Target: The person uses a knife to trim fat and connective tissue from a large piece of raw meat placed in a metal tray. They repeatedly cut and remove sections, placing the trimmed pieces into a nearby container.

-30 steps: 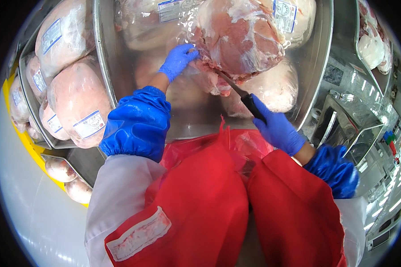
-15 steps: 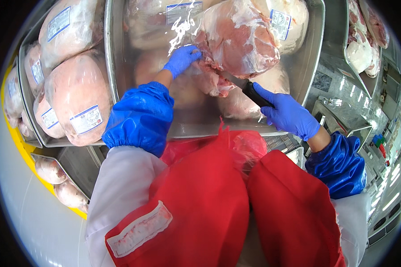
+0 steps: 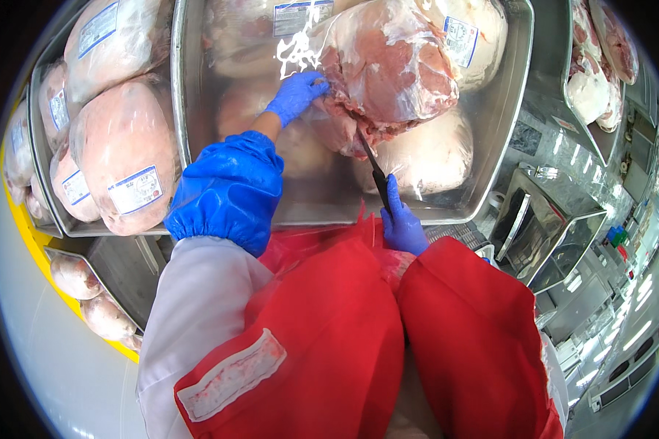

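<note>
A large skinned raw meat joint lies on top of wrapped meat at the far middle. My gloved left hand is closed on the joint's left edge, its fingertips partly hidden against the flesh. Gripped in my gloved right hand is a black-handled knife, low and to the right of my left hand. The knife points away from me, its tip at the cut lower edge of the joint, where a flap of meat hangs.
Under the joint, a metal tub holds several wrapped joints. Another tub with labelled wrapped meat stands at the left. More raw meat sits in a tray at the far right. A metal box-like stand is at the right.
My right hand has swung left and toward me with the knife, whose blade has turned from slanting leftward to pointing more directly away. My left hand stays at the joint's edge.
</note>
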{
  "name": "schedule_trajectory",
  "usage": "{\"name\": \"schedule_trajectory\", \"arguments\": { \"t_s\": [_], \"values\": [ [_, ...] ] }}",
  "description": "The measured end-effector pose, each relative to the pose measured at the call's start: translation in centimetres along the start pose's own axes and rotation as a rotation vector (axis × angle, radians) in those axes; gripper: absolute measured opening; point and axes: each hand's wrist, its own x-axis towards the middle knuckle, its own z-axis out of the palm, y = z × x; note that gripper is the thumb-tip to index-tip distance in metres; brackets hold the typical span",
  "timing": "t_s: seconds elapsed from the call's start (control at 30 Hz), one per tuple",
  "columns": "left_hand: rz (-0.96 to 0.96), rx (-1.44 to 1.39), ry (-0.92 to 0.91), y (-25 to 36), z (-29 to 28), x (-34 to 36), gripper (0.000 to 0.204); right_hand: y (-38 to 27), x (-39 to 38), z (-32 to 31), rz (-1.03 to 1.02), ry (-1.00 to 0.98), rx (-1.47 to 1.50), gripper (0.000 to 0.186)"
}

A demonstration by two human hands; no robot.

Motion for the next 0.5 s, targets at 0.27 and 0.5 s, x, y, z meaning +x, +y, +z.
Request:
{"name": "schedule_trajectory", "arguments": {
  "t_s": [0.27,0.5],
  "values": [
    [-0.001,-0.066,0.021,0.1,0.2,0.0,0.024,-5.8,0.0,-13.0,-0.023,-0.279,-0.117,0.065],
    [-0.015,-0.019,0.001,0.1,0.2,0.3,0.027,-7.2,2.1,-13.2,0.085,-0.327,0.069,0.058]
  ]
}}
